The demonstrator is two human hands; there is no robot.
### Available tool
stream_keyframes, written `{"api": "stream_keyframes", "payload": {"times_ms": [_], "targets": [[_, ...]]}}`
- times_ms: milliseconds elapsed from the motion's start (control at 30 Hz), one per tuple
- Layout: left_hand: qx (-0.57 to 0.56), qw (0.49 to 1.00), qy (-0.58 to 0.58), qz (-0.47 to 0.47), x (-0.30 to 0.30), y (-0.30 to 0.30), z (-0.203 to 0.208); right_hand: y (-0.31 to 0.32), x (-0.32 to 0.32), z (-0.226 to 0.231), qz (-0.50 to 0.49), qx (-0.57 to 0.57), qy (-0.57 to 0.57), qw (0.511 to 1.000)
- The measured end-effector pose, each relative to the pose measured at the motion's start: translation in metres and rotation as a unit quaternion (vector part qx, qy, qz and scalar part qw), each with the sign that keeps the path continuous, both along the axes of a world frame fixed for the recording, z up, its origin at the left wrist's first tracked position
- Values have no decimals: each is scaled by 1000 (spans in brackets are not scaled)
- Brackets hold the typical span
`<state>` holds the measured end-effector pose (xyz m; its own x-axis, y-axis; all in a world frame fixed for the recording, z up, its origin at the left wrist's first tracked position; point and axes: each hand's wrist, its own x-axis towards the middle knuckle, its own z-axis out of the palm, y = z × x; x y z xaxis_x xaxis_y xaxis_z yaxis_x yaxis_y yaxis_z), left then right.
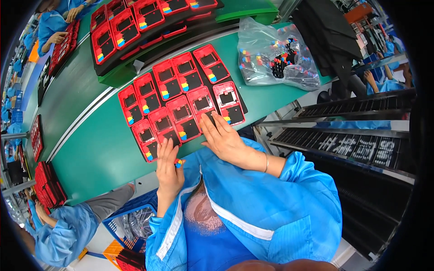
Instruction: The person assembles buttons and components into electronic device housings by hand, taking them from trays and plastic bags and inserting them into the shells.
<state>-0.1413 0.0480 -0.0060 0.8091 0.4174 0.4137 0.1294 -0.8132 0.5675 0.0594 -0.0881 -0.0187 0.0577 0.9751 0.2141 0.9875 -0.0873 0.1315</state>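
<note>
Two rows of red plastic housings, each with a window opening and a black panel, lie on a black board. Most show a small blue, yellow and red piece at a lower corner. My right hand lies with stretched fingers over the lower part of a near-row housing, covering its corner. Against my left hand, by the thumb, is a loose coloured piece; its other fingertips reach the lower edge of another near-row housing.
A clear plastic bag of coloured pieces lies on the green table, beside black foam sheets. More red housings fill a raised tray at the back. Metal racks stand right. A co-worker sits at lower left.
</note>
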Motion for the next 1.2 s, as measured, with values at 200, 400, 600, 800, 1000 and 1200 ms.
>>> {"api": "stream_keyframes", "payload": {"times_ms": [200,400,600,800,1000,1200], "targets": [[2,1000,-3,23,-4,-4,-2,1,-22,5,-80,-55,96,991],[-14,999,5,39,-6,-4,-9,-3,-6,0,-45,-21,134,990],[-26,999,-3,29,4,-1,-9,-6,10,9,-23,-3,197,980],[-31,999,4,23,10,-4,-9,-5,17,7,-19,-4,213,977],[-24,999,8,36,4,-5,-9,-30,17,13,-132,60,203,968],[-3,994,10,106,-16,16,-10,-30,29,10,-94,53,120,987]]}}
